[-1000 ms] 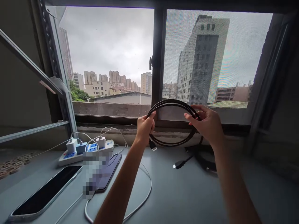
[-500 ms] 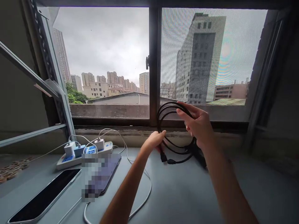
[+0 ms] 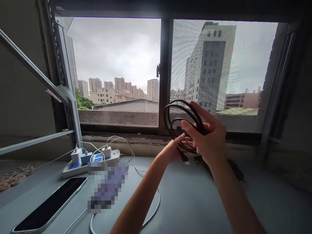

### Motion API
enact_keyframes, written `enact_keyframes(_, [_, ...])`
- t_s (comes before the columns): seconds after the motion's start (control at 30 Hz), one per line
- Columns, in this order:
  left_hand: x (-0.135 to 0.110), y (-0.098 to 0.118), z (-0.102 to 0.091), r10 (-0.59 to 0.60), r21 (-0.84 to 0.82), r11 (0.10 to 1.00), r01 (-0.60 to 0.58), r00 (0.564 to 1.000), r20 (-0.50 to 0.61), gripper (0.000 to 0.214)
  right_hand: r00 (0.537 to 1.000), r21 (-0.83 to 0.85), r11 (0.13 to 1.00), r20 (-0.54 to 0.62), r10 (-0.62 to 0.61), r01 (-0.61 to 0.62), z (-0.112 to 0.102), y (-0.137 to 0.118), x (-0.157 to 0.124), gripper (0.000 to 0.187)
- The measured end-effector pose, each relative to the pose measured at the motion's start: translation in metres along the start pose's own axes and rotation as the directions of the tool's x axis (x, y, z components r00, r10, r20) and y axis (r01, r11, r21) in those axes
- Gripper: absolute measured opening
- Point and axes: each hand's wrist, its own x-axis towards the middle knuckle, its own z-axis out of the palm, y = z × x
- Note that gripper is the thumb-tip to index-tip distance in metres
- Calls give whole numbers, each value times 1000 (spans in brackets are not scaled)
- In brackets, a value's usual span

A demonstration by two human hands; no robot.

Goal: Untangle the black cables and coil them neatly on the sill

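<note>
A black, slender, flexible cable (image 3: 198,120) is held in several loose loops above the grey, smooth-topped desk (image 3: 192,201), near its back edge and right of the middle. The right side of the coil is grasped in the right hand (image 3: 211,139), with strands passing between thumb and fingers. The lower left part is pinched by the left hand (image 3: 172,149), whose fingertips are partly hidden by the strands.

As far as can be judged, the looping is well advanced but the coil is not yet neat: the loops are of unequal size and fanned apart, and a black plug with a pale metal tip (image 3: 184,158) is left hanging below. No tie is seen around the strands, and the coil is not yet set down. Behind the right forearm, a dark, unclear bundle (image 3: 236,169) is seen on the desk, toward its back right corner; whether it is joined to the cable cannot be told.

No brand or writing can be read. Small markings are borne by the white power strip with blue sockets (image 3: 117,155) near the back left corner, but they are too small to make out. No lettering is shown on the dark-screened, pale-edged phone (image 3: 50,204) by the left edge.
</note>
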Motion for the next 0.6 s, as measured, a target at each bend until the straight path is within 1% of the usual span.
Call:
enact_keyframes(0.07, [2, 8, 0, 123, -131, 983, -131, 990, -67, 44, 995, 35, 999, -97, -4, 7, -6, 7, 8, 63])
enact_keyframes(0.13, [0, 19, -4, 248, -205, 940, -273, 959, -139, 50, 987, 58, 998, -159, -9, 18, -13, 18, 17, 62])
enact_keyframes(0.17, [-2, 25, -7, 294, -187, 928, -323, 941, -169, 53, 986, 61, 998, -168, -10, 20, -16, 23, 21, 62])
enact_keyframes(0.23, [-9, 36, -14, 341, -53, 932, -360, 915, -217, 52, 989, 31, 999, -148, -16, 21, -21, 34, 27, 66])
enact_keyframes(0.3, [-16, 46, -21, 370, 118, 929, -351, 878, -304, 43, 994, -48, 998, -105, -35, 31, -22, 42, 29, 76])
enact_keyframes(0.37, [-21, 52, -27, 410, 280, 907, -316, 818, -403, 30, 995, -174, 982, -53, -84, 74, -19, 51, 30, 81])
enact_keyframes(0.43, [-24, 54, -34, 456, 449, 862, -235, 748, -483, 15, 985, -308, 936, 14, -174, 170, -14, 61, 30, 77])
enact_keyframes(0.5, [-24, 51, -41, 485, 571, 810, -133, 700, -525, 6, 960, -413, 867, 85, -267, 278, -9, 76, 31, 72])
enact_keyframes(0.53, [-23, 49, -45, 487, 605, 791, -90, 692, -533, 7, 949, -447, 838, 115, -293, 313, -6, 85, 32, 70])
enact_keyframes(0.57, [-22, 46, -49, 480, 621, 781, -63, 697, -532, 9, 944, -468, 820, 145, -297, 330, -5, 94, 32, 68])
enact_keyframes(0.6, [-20, 43, -52, 466, 624, 780, -51, 712, -525, 11, 943, -475, 814, 178, -282, 333, -4, 103, 33, 66])
